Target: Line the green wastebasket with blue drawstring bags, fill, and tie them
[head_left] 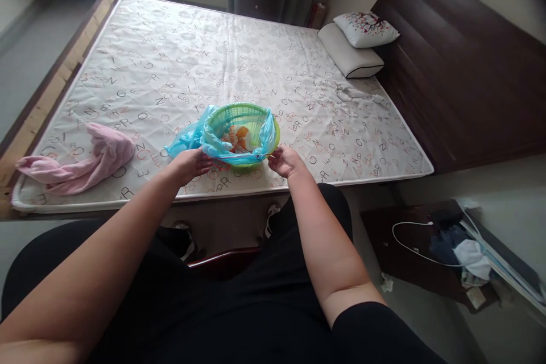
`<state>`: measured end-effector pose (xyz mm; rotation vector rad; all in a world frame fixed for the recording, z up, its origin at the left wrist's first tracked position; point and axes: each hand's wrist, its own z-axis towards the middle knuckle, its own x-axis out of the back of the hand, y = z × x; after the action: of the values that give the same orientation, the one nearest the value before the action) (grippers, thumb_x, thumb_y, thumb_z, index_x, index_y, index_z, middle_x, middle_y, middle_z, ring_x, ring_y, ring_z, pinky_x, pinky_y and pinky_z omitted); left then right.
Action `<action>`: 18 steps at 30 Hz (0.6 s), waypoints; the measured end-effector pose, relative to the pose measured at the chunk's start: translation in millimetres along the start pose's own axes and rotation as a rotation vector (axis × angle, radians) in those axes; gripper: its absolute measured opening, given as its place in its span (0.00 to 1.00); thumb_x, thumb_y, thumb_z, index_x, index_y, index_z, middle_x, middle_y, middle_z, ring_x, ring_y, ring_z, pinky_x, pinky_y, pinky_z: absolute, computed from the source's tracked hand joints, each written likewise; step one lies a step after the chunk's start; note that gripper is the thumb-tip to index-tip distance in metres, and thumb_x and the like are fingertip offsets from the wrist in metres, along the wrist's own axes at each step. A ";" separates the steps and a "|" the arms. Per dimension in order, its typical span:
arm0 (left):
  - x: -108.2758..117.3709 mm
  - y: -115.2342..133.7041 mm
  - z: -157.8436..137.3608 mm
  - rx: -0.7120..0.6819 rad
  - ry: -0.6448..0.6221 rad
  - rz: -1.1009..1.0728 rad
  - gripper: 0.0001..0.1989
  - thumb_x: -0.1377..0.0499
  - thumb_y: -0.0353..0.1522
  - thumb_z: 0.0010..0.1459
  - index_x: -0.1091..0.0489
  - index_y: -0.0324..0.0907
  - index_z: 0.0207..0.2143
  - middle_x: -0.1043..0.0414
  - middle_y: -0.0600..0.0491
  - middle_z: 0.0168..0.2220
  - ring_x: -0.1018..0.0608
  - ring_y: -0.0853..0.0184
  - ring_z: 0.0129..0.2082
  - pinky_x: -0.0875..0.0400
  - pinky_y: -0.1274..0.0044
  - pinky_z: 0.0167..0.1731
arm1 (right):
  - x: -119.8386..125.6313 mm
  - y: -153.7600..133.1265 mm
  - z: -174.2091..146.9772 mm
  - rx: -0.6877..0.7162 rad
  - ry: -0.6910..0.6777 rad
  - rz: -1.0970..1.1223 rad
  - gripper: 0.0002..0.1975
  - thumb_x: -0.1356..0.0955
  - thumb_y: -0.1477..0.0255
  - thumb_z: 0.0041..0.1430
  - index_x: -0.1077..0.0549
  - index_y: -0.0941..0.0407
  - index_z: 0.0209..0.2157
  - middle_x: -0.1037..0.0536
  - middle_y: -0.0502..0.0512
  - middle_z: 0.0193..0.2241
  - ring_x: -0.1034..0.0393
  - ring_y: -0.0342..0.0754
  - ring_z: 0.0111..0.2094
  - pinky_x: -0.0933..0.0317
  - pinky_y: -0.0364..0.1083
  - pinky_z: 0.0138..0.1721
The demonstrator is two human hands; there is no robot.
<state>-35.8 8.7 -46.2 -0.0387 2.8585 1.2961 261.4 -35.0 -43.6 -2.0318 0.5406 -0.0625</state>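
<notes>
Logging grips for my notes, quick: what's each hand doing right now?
Left hand: half-curled at the blue bag's near-left edge; firm grip can't be told.
Right hand: curled at the green basket's near-right rim; whether it's pinching can't be told.

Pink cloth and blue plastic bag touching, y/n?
Apart. The head view shows a strip of printed mattress between the right end of the pink cloth and the left tip of the blue plastic bag.

I am in a bedroom, since a letter-printed mattress [191, 57] lies beneath my left hand [190, 166] and right hand [284, 161], with pillows [367, 31] and a dark headboard [452, 62] beyond the right one.
</notes>
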 end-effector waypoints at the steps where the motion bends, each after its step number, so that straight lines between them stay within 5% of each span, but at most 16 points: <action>1: -0.9 -0.1 0.8 -0.029 -0.002 -0.049 0.04 0.32 0.29 0.63 0.25 0.41 0.36 0.20 0.48 0.33 0.18 0.64 0.28 0.22 0.75 0.31 | -1.9 1.0 -0.1 -0.038 0.009 0.040 0.08 0.33 0.79 0.64 0.29 0.54 0.31 0.25 0.53 0.24 0.28 0.48 0.28 0.28 0.45 0.31; 4: -0.6 2.8 2.4 -0.087 0.040 -0.165 0.12 0.30 0.21 0.55 0.27 0.41 0.37 0.22 0.53 0.31 0.19 0.68 0.26 0.22 0.77 0.31 | -6.6 1.5 -1.5 -0.149 0.039 0.178 0.11 0.33 0.81 0.66 0.30 0.54 0.30 0.27 0.50 0.24 0.30 0.45 0.27 0.29 0.42 0.30; 8: 3.5 15.4 -0.3 -0.114 0.102 -0.443 0.12 0.37 0.16 0.57 0.29 0.39 0.37 0.25 0.56 0.27 0.21 0.71 0.22 0.22 0.80 0.28 | -4.3 -2.4 1.9 -0.166 0.148 0.335 0.14 0.37 0.84 0.66 0.35 0.53 0.29 0.31 0.46 0.22 0.34 0.40 0.23 0.31 0.37 0.28; 15: 2.5 36.1 -28.2 -0.111 -0.176 -0.663 0.09 0.46 0.23 0.73 0.26 0.36 0.42 0.47 0.66 0.14 0.29 0.74 0.15 0.25 0.83 0.24 | -3.1 -4.2 12.4 -0.045 0.275 0.431 0.11 0.36 0.84 0.64 0.36 0.52 0.35 0.29 0.43 0.24 0.31 0.39 0.24 0.30 0.37 0.29; 18: 0.3 38.2 -35.2 -0.144 -0.267 -0.594 0.10 0.44 0.27 0.73 0.24 0.36 0.50 0.41 0.65 0.16 0.30 0.74 0.14 0.24 0.82 0.24 | -6.7 -1.4 12.3 -0.008 0.284 0.376 0.12 0.32 0.83 0.62 0.35 0.51 0.41 0.25 0.43 0.27 0.30 0.41 0.24 0.31 0.38 0.27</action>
<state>-36.7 7.4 5.7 -0.6106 2.2649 1.2470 259.1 -21.6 -47.4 -1.9079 1.0940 -0.1226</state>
